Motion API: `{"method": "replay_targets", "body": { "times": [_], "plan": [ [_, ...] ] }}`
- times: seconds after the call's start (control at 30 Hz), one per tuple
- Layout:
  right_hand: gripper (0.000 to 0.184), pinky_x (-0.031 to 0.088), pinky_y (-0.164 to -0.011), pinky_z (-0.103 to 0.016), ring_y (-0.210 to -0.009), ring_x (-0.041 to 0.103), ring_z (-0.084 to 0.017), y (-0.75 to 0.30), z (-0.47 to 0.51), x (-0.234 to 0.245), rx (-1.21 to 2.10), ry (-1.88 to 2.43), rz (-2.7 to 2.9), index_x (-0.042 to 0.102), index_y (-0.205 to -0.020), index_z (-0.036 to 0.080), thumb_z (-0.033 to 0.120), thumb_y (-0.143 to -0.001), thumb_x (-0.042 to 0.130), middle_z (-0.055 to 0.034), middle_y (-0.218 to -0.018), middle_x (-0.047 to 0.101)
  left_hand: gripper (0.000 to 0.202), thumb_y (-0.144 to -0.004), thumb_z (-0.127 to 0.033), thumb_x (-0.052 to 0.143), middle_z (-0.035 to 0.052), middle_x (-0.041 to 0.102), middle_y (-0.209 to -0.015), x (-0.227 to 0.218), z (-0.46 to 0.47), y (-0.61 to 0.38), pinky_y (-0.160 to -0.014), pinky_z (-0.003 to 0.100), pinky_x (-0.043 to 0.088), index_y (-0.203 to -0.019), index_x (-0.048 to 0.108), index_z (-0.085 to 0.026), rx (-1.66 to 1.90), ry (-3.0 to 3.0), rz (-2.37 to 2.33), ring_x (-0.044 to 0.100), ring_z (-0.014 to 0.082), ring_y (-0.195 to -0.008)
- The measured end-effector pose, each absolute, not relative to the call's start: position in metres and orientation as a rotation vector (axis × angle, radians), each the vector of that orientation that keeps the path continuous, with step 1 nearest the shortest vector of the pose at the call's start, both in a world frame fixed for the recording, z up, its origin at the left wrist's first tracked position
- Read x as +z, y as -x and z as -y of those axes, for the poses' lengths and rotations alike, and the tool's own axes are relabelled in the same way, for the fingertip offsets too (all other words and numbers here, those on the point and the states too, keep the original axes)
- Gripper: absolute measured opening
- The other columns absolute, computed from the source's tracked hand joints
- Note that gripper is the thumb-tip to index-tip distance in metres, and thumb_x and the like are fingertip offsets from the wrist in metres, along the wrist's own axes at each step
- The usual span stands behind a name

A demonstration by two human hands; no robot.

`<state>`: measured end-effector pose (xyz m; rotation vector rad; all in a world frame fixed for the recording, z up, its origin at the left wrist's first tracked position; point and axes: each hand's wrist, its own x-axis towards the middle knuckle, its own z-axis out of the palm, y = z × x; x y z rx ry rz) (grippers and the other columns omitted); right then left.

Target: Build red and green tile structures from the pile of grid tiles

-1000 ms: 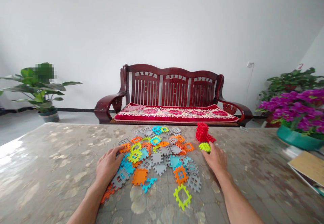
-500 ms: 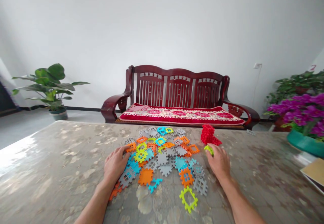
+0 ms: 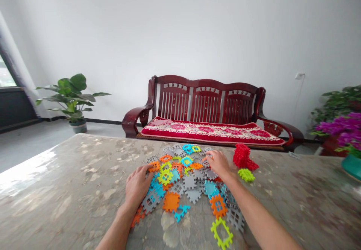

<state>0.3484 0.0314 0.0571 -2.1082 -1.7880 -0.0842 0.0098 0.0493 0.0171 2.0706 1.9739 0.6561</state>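
A spread pile of toothed plastic building tiles, among them a grey tile, an orange tile and a lime frame tile, lies on the table between my arms. At the pile's left edge rests my left hand, open, its fingertips touching an orange window tile. My right hand reaches over the far right of the pile, fingers apart beside grey and orange tiles, holding nothing that I can see. A red stack of tiles stands right of it, with a lime tile lying just in front.
The patterned tabletop spans the foreground. Behind it stands a dark red wooden bench with a red floral cover. A potted plant is at the left; purple flowers in a teal pot are at the right.
My right hand has let go of the lime tile beside the red stack and moved left over the pile. My left hand stays by the orange tile. The view has shifted slightly left and up.
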Motion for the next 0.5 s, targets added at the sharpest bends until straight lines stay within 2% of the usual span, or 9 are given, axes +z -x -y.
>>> {"method": "replay_targets", "body": {
  "times": [0.27, 0.5],
  "plan": [
    [0.033, 0.039, -0.09, -0.03, -0.108, 0.057, -0.021, -0.316, -0.091, 0.051, -0.122, 2.154, 1.903, 0.069, -0.115, 0.024, 0.021, -0.087, 0.053, -0.0079, -0.12, 0.067, 0.038, -0.09, -0.031, 0.043, 0.0051, 0.066, -0.128, 0.017, -0.048, -0.01, -0.104, 0.041, 0.038, -0.122, 0.066, -0.029, 0.681, -2.069, -1.978, 0.058, 0.0252, -0.12],
    [0.024, 0.039, -0.085, -0.032, -0.103, 0.058, -0.023, -0.313, -0.099, 0.044, -0.143, 2.194, 1.934, 0.074, -0.095, 0.021, 0.015, -0.083, 0.055, -0.01, -0.107, 0.07, 0.038, -0.09, -0.03, 0.044, 0.0056, 0.065, -0.129, 0.018, -0.047, -0.01, -0.105, 0.042, 0.036, -0.121, 0.066, -0.029, 0.699, -2.035, -1.953, 0.056, 0.0258, -0.121]
  ]
}}
